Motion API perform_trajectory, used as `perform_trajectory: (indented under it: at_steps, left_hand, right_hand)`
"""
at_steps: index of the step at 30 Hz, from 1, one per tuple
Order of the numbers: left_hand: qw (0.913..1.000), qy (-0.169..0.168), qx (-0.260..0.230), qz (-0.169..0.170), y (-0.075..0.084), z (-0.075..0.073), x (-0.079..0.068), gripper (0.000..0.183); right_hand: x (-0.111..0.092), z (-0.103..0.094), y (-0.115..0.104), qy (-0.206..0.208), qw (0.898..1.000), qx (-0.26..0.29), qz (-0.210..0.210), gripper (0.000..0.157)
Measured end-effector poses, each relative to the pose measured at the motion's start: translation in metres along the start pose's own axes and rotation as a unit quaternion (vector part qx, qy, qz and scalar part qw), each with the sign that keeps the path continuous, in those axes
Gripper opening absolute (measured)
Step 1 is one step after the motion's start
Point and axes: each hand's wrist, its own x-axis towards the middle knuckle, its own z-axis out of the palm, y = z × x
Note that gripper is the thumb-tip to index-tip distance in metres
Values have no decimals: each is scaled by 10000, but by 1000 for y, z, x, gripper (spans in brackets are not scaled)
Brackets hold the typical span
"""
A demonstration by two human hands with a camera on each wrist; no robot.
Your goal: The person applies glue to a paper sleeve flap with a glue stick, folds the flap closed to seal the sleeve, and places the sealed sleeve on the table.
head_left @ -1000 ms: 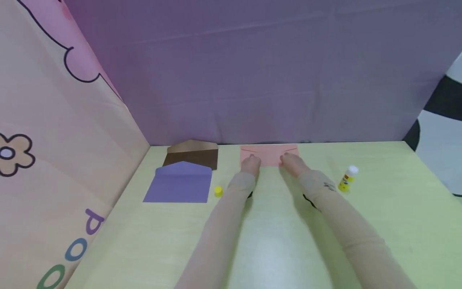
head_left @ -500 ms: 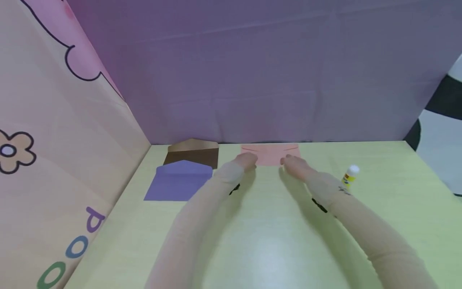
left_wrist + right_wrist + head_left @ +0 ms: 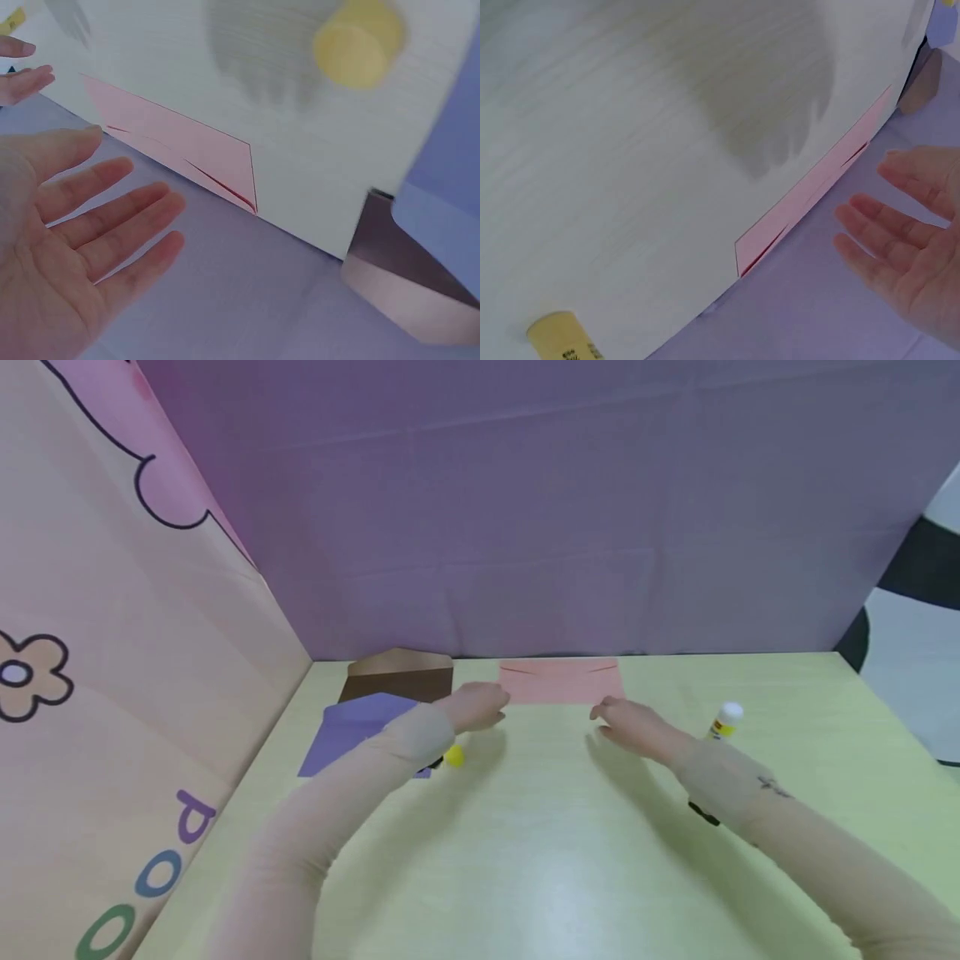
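Note:
A pink envelope (image 3: 558,681) lies flat at the table's back edge, its flap folded down and lifting slightly near the ends. My left hand (image 3: 478,706) hovers over the table off its left front corner. In the left wrist view the left hand (image 3: 97,240) has its fingers spread and holds nothing. Off the envelope's right front corner is my right hand (image 3: 633,724), raised above its own shadow. The right wrist view shows the right hand (image 3: 907,240) with loose, extended fingers and nothing in them.
Left of the pink envelope lie a brown envelope (image 3: 397,687) and a purple envelope (image 3: 348,727), flaps up. A yellow cap (image 3: 454,756) sits below my left wrist. Beyond my right wrist stands a glue stick (image 3: 726,720). A purple cloth (image 3: 555,527) hangs behind the table.
Both hands have come off the pink envelope and moved apart, the left one to the left and the right one toward the right and nearer. The envelope has stayed in place.

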Motion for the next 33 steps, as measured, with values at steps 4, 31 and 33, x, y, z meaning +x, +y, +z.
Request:
perform_trajectory:
  at_steps: [4, 31, 33]
  left_hand:
    - [9997, 80, 199, 131, -3, -6, -20, 19]
    - [9737, 2164, -91, -711, -121, 39, -120, 18]
    - [9713, 2180, -290, -902, -129, 46, -122, 20]
  right_hand:
    - [-12, -4, -4, 25, 9997, -181, -132, 19]
    - [-106, -20, -11, 1162, 9917, -233, -507, 24]
    - [-111, -18, -10, 1201, 9913, -252, -482, 25]
